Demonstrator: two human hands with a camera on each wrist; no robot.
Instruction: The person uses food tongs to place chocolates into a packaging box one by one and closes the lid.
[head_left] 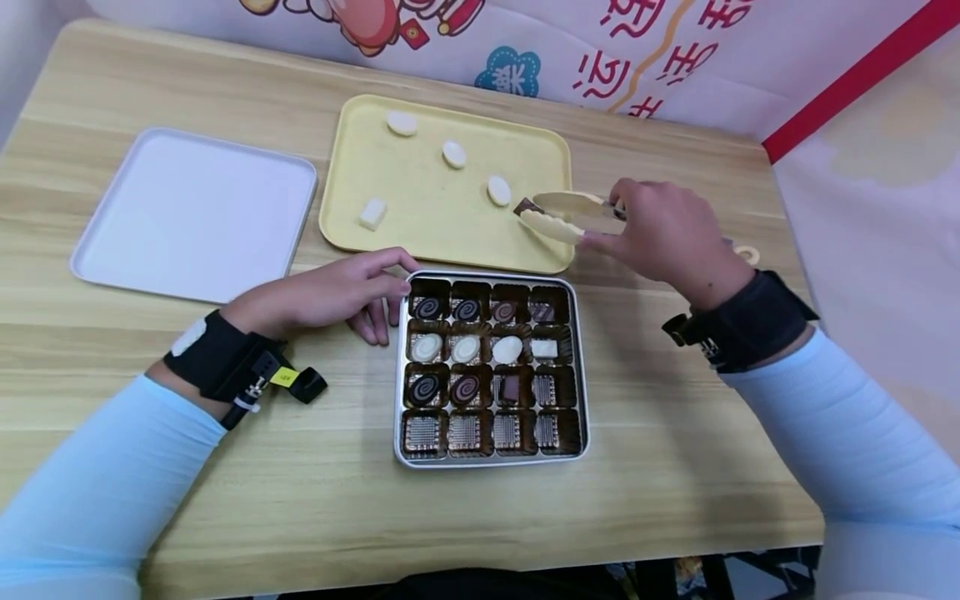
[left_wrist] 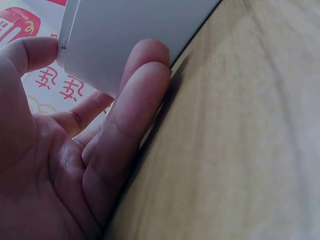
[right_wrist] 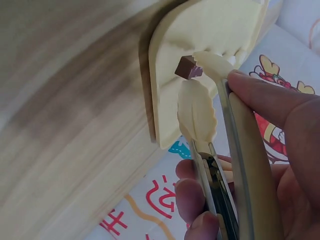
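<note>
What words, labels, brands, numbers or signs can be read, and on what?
None can be quoted with certainty.
Red characters on the white printed backdrop: too stylised, partly cut off.
White character on its blue flower-shaped badge: blurred.
White marks on the black wrist straps, and the left wrist's yellow tag: too small.

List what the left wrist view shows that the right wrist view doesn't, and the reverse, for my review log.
Only the left wrist view shows the left hand, its fingers against the outside of the chocolate box.

Only the right wrist view shows the right hand gripping tongs, a brown chocolate at their tips, and the pale yellow tray.

Both share the wood-grain table and the backdrop printed with red characters.
</note>
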